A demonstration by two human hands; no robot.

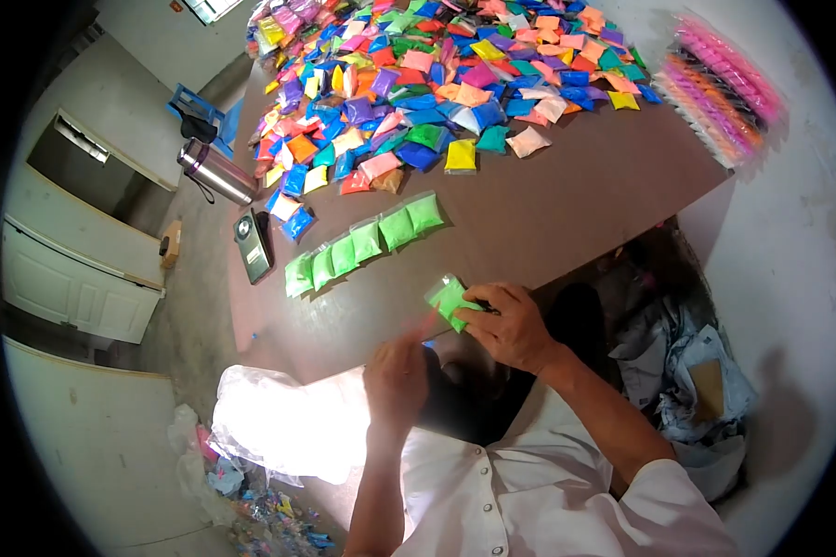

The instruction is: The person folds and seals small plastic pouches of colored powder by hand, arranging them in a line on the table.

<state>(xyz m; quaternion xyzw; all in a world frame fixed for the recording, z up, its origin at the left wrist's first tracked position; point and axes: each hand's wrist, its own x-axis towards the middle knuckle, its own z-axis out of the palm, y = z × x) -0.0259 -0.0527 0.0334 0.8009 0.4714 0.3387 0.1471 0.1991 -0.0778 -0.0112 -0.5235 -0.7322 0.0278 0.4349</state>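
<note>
My right hand [511, 325] pinches a small clear packet of bright green material [449, 299] at the table's front edge. My left hand [398, 379] is just to its left, closed, with its fingers partly smeared by motion. A faint reddish streak reaches from it toward the packet; I cannot make out what it is. Beyond my hands, several like green packets [366, 241] lie side by side in a slanting row on the brown table [567, 204].
A heap of small packets in many colours [418, 84] covers the far table. At its left edge are a steel flask [217, 173] and a dark phone-like device [252, 246]. Bundled pink and orange packs [720, 88] lie far right. A white plastic bag [283, 422] sits below left.
</note>
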